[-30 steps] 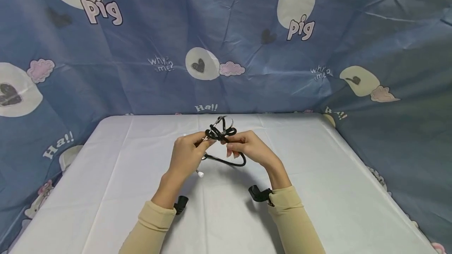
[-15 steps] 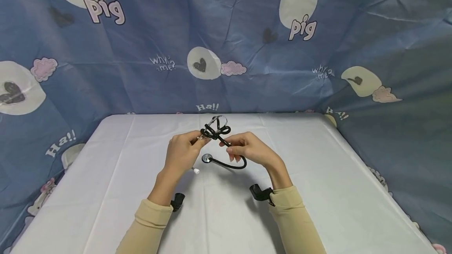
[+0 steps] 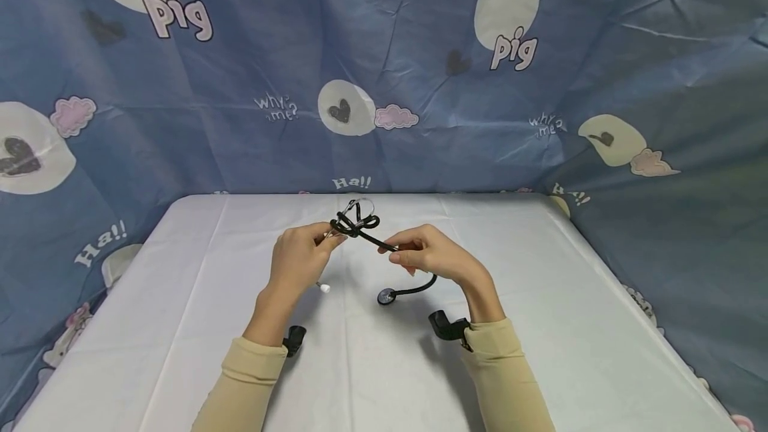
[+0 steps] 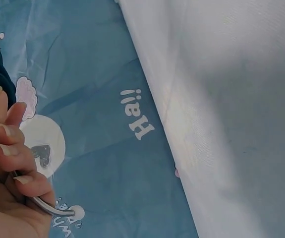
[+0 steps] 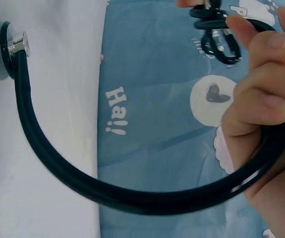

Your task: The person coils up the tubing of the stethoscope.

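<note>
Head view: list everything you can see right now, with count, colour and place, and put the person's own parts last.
Stethoscope: one, black tubing with metal ear tubes, held above the table's middle between both hands, tangled in loops at its far end.
Chest piece: one, dark disc with a metal stem, at the tube's free end, low over the table in front of the right hand.
Ear tip: one seen, white, beside the left hand.
Table: one, covered with a white cloth.
Backdrop: one, blue cartoon-print fabric, behind and to both sides of the table.
Left hand: pinches the metal ear tubes.
Right hand: grips the black tube.
Sleeves: two, beige.
</note>
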{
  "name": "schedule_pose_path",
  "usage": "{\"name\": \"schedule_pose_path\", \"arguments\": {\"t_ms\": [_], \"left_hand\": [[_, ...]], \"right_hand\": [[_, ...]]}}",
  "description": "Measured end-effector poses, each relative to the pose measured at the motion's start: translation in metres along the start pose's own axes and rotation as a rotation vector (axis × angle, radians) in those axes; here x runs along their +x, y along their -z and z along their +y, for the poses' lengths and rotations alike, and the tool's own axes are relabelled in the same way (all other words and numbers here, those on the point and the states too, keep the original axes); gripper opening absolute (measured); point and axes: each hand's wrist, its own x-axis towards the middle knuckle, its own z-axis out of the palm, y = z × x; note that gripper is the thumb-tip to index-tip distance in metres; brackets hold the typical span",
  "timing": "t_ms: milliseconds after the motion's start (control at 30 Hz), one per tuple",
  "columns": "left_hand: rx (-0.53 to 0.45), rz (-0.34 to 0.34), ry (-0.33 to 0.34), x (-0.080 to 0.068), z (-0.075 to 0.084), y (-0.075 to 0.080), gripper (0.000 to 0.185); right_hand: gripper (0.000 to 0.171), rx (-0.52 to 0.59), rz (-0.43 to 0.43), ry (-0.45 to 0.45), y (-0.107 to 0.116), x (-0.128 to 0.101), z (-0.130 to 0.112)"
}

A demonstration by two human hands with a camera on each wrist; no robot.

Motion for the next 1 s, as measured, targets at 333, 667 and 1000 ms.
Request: {"name": "schedule_pose_path", "arguments": {"t_ms": [333,667,1000], "left_hand": [[-0.024,-0.203,-0.019,-0.001,0.006,-0.006,0.017],[0.016,-0.304,-0.162,-0.007,0.016,-0.017,0.019],[0.028,-0.328,-0.342,-0.01,0.022,-0.018,0.024]], "right_hand": [[0.016,-0.098,0.119,0.022,0.006,-0.004,-0.008],[0.014,-0.185,0.233,0.045,0.007,-0.003,-0.004],[0.006,-0.258,0.309,0.096,0.006,0.001,0.0]]}}
